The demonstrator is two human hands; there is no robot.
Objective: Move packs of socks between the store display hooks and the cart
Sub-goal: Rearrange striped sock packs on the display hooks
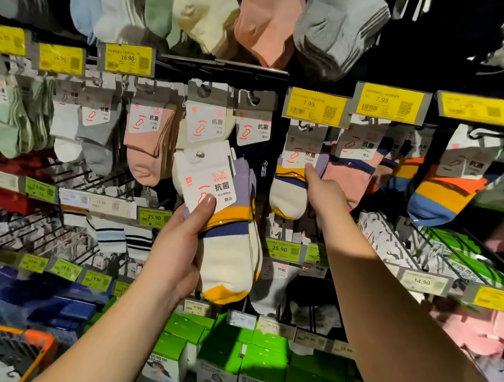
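Around both arms, sock-crowded display hooks fill the wall, the orange cart sits lower left, the left hand grips a striped sock pack, and the right hand pinches a hanging pack.

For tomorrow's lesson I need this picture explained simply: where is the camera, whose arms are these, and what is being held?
There is one picture, taken by a camera worn on a person's head, looking forward and down at their own bare arms. No machine is involved. They face a store display of sock packs hanging on hooks, with yellow price tags above. The left hand grips a pack of cream socks with purple, yellow and navy bands, thumb on its card label. The right hand reaches to a matching pack still hanging on its hook, fingers at its label. At bottom left is the orange rim of a cart. Green boxes sit on the shelf below.
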